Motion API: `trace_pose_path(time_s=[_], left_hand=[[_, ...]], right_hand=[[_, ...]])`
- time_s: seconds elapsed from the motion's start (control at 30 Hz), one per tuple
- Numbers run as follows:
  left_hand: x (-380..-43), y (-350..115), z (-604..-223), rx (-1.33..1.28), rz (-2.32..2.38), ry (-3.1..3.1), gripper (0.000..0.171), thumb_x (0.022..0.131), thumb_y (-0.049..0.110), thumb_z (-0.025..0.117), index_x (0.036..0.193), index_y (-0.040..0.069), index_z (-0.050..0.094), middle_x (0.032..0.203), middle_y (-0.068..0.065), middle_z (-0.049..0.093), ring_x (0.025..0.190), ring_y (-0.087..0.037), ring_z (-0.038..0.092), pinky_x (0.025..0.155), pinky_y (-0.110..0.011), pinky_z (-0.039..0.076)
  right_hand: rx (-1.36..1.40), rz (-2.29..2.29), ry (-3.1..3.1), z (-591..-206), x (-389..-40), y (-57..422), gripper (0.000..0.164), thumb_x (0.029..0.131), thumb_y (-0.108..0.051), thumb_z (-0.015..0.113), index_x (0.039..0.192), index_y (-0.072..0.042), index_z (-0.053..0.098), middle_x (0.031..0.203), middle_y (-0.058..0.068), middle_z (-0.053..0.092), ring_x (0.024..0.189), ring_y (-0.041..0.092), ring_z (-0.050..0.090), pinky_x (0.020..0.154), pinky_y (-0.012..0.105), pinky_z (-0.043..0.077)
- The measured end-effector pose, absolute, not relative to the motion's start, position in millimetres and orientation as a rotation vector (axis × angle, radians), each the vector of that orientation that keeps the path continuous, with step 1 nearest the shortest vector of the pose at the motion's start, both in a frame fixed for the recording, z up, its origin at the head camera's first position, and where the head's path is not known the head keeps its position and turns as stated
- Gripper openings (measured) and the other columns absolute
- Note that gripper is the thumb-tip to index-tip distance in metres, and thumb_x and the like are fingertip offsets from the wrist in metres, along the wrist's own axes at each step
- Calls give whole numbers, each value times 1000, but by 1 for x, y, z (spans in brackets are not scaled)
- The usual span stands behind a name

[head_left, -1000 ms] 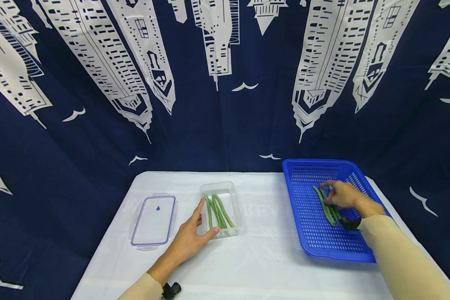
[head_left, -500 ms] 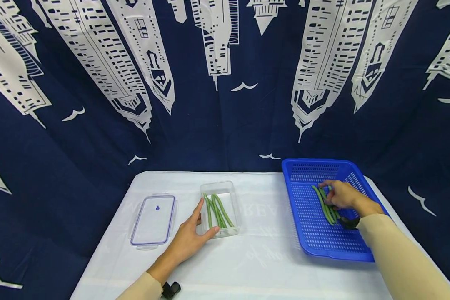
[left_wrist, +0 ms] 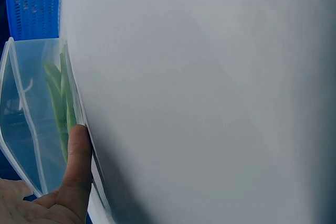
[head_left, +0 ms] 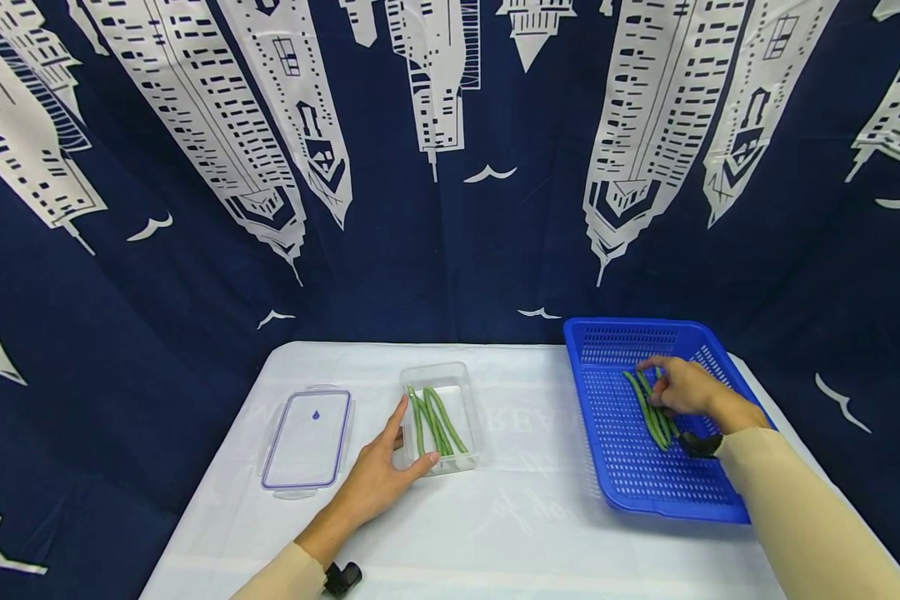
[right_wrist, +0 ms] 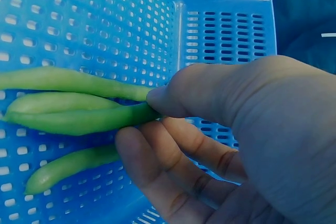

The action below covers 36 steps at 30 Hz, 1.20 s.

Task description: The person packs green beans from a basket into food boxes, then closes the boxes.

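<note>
My left hand (head_left: 378, 482) rests against a clear plastic food container (head_left: 461, 398), its fingers extended along the left side and its thumb at the front wall. Several green beans (head_left: 441, 423) lie lengthwise in that container. In the left wrist view the straight thumb (left_wrist: 79, 156) touches the container wall. My right hand (head_left: 686, 390) reaches into a blue perforated basket (head_left: 615, 492) and pinches a green bean (right_wrist: 100, 119) between thumb and fingers. Another green bean (right_wrist: 68, 82) passes close by the thumb tip, and a third green bean (right_wrist: 68, 169) runs below, partly behind the fingers.
Left of the container, a clear lid (head_left: 307, 442) with a blue-purple seal lies flat on the white-covered table (head_left: 525, 550). A dark blue cloth (head_left: 450, 250) with white buildings hangs behind the table's far edge. The basket stands at the right edge.
Hardly anything differs. My right hand has shifted very slightly among the beans in the basket, while my left hand and the container stay where they were.
</note>
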<state>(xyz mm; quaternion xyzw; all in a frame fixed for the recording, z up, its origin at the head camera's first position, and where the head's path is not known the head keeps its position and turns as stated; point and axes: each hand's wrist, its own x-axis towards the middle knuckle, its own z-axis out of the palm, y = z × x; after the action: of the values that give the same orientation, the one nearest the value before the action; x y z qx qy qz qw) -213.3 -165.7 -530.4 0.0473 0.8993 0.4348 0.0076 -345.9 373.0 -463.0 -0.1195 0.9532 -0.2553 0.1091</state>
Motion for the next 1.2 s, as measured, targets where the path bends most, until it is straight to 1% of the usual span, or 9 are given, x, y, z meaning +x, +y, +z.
trace_pose_path(time_s=[0.2,0.3,0.43,0.57,0.7,0.83,0.9,1.1,1.2], left_hand=[[-214,-165,-530,138,1353,2807,112,103,63,85,189,35,19,173,-27,59,157,-43,66,128,-72,50],[-213,-166,-530,132,1354,2806,112,103,64,85,189,36,19,173,-28,59,157,-43,65,128,-72,50],[-213,-166,-530,149,1361,2812,112,103,63,85,189,33,21,171,-29,60,156,-44,66,127,-73,51],[-213,-166,-530,144,1358,2814,112,103,63,86,189,34,20,172,-30,60,156,-44,66,127,-72,51],[-214,-166,-531,138,1352,2816,111,103,64,85,189,35,20,172,-30,59,157,-44,65,128,-72,51],[-214,-166,-532,146,1360,2818,111,103,62,85,189,33,21,171,-31,59,156,-45,66,127,-72,51],[-214,-166,-533,156,1357,2824,111,104,62,85,189,31,21,170,-32,60,155,-46,67,126,-72,52],[-215,-165,-534,151,1339,2833,111,104,63,85,189,32,21,170,-31,61,155,-45,67,127,-71,53],[-215,-165,-533,144,1335,2834,111,104,63,84,189,32,21,170,-31,61,155,-44,67,127,-71,52]], right_hand=[[-397,-725,2858,-462,-344,370,64,96,6,81,156,13,59,89,8,74,69,17,73,64,30,59],[-397,-741,2862,-460,-343,367,65,97,6,81,158,12,59,91,9,73,68,17,71,63,29,58],[-388,-753,2860,-458,-342,363,65,98,8,79,160,10,58,94,11,73,71,17,70,64,30,58],[-405,-740,2881,-454,-340,359,66,98,7,80,160,9,58,97,14,76,74,18,71,68,33,59],[-454,-714,2916,-449,-338,354,67,97,3,83,160,7,60,100,15,80,74,17,73,73,39,62],[-471,-711,2924,-444,-336,347,65,99,1,82,160,6,60,104,18,81,76,17,74,75,43,65],[-474,-716,2922,-441,-334,343,65,99,2,81,161,5,60,105,18,81,78,18,73,75,42,65],[-512,-712,2944,-432,-327,332,65,100,2,82,161,3,61,106,17,79,85,21,71,72,38,62],[-522,-712,2951,-428,-323,325,66,99,2,82,162,2,61,108,17,79,85,21,70,70,35,60]])
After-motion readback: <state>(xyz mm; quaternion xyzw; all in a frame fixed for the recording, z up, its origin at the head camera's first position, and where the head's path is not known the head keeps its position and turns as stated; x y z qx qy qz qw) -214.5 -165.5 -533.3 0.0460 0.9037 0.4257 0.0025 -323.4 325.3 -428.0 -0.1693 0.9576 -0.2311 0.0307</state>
